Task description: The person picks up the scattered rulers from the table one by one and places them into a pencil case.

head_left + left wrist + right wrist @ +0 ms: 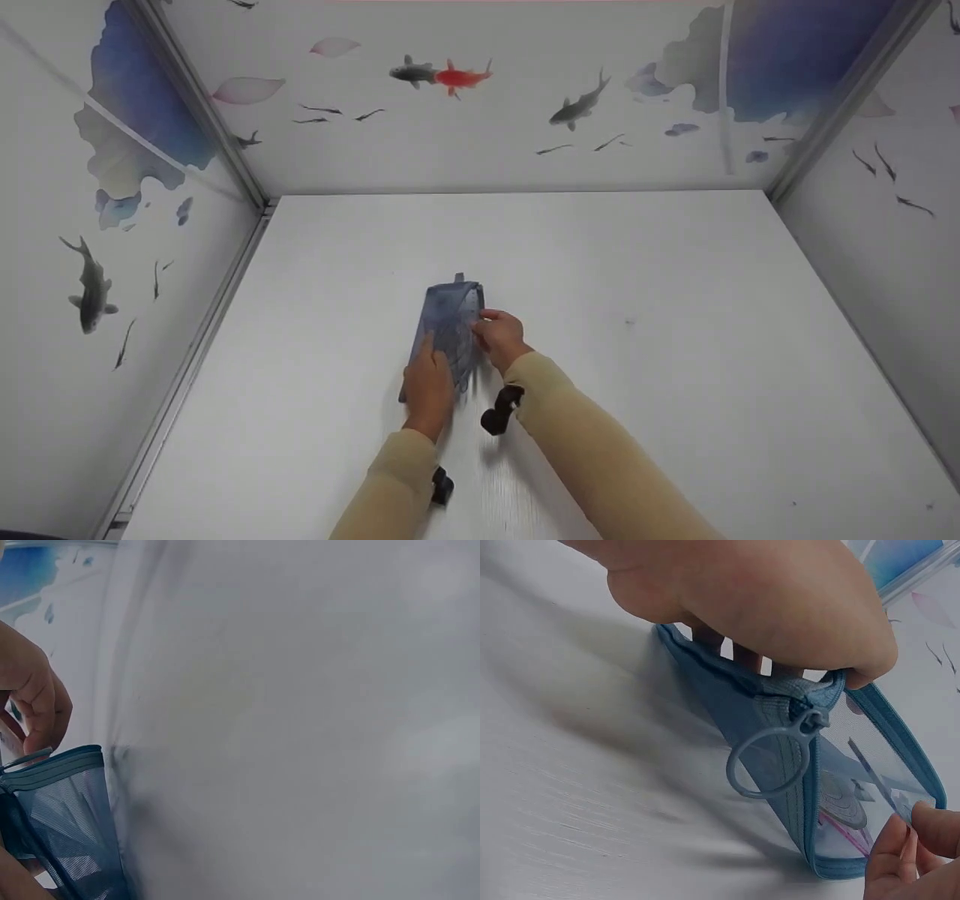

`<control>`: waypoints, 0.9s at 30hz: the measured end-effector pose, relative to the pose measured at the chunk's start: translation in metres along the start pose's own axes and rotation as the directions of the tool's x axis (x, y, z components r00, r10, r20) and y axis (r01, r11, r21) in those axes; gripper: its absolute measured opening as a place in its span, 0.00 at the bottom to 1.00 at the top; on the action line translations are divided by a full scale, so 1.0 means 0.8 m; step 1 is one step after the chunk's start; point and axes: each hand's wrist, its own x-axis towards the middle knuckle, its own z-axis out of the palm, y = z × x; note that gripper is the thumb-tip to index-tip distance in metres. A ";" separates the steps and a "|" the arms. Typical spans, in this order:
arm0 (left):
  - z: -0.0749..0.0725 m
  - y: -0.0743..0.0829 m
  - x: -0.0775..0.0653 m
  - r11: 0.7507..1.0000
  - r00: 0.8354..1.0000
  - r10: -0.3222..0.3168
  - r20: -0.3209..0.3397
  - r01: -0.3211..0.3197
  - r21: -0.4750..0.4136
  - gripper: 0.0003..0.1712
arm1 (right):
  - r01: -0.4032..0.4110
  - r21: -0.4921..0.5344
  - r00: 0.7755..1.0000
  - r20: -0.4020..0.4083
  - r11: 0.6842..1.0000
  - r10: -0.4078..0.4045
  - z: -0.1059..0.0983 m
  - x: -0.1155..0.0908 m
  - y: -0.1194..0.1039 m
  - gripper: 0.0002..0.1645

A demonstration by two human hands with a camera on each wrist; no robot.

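Note:
A blue mesh zipper pouch (450, 311) is held over the white table, its mouth unzipped. My left hand (429, 384) grips the pouch by one side; in the right wrist view its fingers go behind the zip edge. A large ring pull (769, 763) hangs from the zipper. My right hand (501, 337) is at the pouch's mouth, pinching a thin flat strip (876, 774) between thumb and fingers, partly inside the opening. Through the mouth show a round grey item (842, 802) and a pink stick (846, 832). What kind of thing the strip is cannot be made out.
The white table (637, 262) spreads around the pouch. White panels (510, 150) printed with fish and blue patches stand at the back, left and right. Each wrist carries a small black camera (501, 411).

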 end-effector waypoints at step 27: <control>0.000 -0.003 0.002 0.998 0.999 0.046 -0.026 -0.047 -0.036 0.28 | 0.060 -0.009 0.998 0.019 0.998 -0.060 0.012 -0.002 0.003 0.23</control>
